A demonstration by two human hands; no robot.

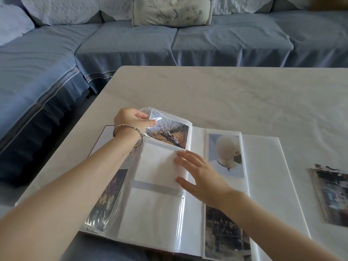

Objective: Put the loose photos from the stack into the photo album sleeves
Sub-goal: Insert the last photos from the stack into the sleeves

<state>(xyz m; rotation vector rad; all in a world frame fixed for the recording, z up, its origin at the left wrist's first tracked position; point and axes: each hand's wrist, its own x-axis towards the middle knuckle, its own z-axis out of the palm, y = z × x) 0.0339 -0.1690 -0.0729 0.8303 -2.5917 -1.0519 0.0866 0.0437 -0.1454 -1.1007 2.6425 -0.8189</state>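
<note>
A sofa (131, 44) stands behind the counter (244, 95). The album (263, 166) lies open on it, the stack (331, 194) near its right. A photo (169, 130) sits in a lifted page's (150, 213) top sleeve (169, 114), its corner pinched by the left grip (130, 118). The right grip (201, 174) presses that page, fingers straight.

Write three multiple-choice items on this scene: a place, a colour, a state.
1. Where is the loose photo stack?
A. on the sofa
B. on the table, right of the album
C. on the album's left page

2. What colour is the sofa cover?
A. blue
B. red
C. green

3. What is the left hand doing?
A. lying flat on the table
B. holding a pen
C. pinching the sleeve page with the tree photo

Answers: B, the stack lies on tabletop past the album's right edge; A, the cover is blue throughout; C, thumb and fingers pinch the page's top corner.
</note>
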